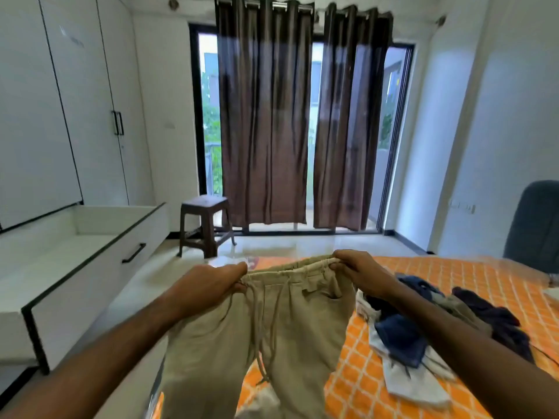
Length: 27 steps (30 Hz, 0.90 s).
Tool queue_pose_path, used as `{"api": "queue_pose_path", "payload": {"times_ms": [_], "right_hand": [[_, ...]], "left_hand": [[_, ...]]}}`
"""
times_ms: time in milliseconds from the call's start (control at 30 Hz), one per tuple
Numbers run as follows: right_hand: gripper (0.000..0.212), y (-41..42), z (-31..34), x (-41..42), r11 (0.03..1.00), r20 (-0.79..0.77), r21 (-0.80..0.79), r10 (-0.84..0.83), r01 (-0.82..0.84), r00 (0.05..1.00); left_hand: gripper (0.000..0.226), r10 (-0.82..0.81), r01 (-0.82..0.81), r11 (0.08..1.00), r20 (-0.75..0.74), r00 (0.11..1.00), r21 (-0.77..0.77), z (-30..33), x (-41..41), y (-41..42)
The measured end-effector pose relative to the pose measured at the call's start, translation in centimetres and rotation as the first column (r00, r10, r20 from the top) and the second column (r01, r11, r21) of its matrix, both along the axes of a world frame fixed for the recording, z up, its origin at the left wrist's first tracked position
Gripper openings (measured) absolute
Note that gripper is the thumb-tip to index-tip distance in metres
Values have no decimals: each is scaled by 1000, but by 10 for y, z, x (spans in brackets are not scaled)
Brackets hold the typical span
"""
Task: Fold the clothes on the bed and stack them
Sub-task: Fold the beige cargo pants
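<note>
The bed [423,276], under an orange sheet with a white lattice print, fills the lower right of the view; its near left corner lies below the hanging trousers; a loose heap of clothes [423,331], dark blue, white and purple pieces tangled together, lies on the sheet toward the right side, well in from the far edge. Beige drawstring trousers [272,334] are held up above the bed's left edge, waistband uppermost and stretched level, legs hanging down, the cords dangling between them; the left hand [208,285] pinches the waistband's left end, thumb over the cloth, fingers curled beneath; the right hand [360,269] grips the right end of the elastic band, fingers folded round it. A white wardrobe's open drawer [99,261] stands at the left; brown curtains [266,131] hang ahead; a brown stool [205,225] stands before them.
</note>
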State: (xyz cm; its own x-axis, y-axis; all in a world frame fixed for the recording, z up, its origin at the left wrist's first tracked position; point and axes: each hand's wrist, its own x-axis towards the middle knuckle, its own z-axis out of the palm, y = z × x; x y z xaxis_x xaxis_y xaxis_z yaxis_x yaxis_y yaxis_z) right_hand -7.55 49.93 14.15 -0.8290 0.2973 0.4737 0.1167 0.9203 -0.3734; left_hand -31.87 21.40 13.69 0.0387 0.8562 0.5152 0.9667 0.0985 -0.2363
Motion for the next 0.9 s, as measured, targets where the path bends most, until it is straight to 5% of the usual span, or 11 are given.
{"api": "queue_pose_path", "payload": {"times_ms": [133,167,267,367,467,600,667,733,833,900], "right_hand": [[11,-7,62,-7,996,-201,-85,13,-31,980],[3,-9,83,-7,994,-269,-107,5,-35,963],[24,-15,127,-9,945,-423,-309,-36,-106,906],[14,-19,155,-9,874,-468,-465,-106,-142,877],[25,-23,172,-8,825,-494,-540,-151,-165,856],[34,-31,189,14,789,-536,-583,-193,-195,822],[30,-40,201,34,745,-569,-600,-140,-292,810],[23,-52,215,55,701,-612,-580,-40,-414,790],[26,-67,244,83,621,-657,-558,75,-551,750],[26,-69,265,91,604,-678,-544,93,-582,730]], "left_hand": [[63,99,-99,995,-10,995,7,75,-11,0],[59,61,-60,996,-21,998,65,99,-12,0],[41,122,-124,991,31,992,57,149,-25,-8],[34,178,-178,984,92,980,-6,185,-34,-12],[15,251,-253,968,115,961,5,208,-29,-16],[42,155,-211,968,337,929,136,227,-21,-34],[51,-117,-45,964,569,814,263,238,-6,-47],[53,-379,102,911,711,593,400,248,6,-59],[53,-622,216,782,715,318,584,266,19,-68],[44,-680,209,733,696,229,647,280,28,-64]]}}
